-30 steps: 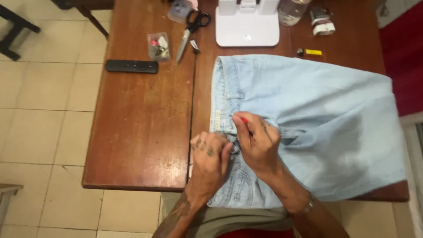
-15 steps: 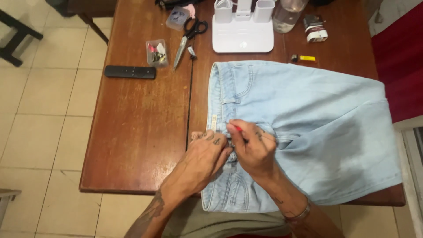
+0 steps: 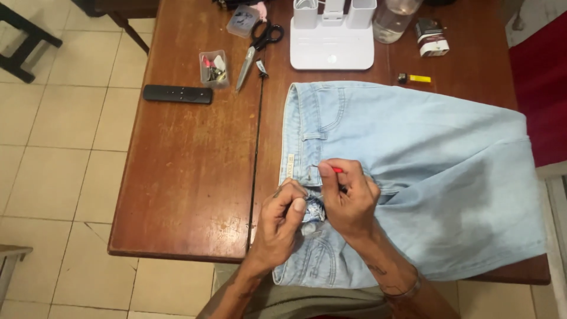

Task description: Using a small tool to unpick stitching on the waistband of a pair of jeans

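the left hand (image 3: 285, 214) pinches the waistband of the light blue jeans (image 3: 413, 177) on the surface, the right hand (image 3: 348, 198) has fingers closed on a small red tool (image 3: 336, 169), seemingly picking stitches; next needs careful point placing.
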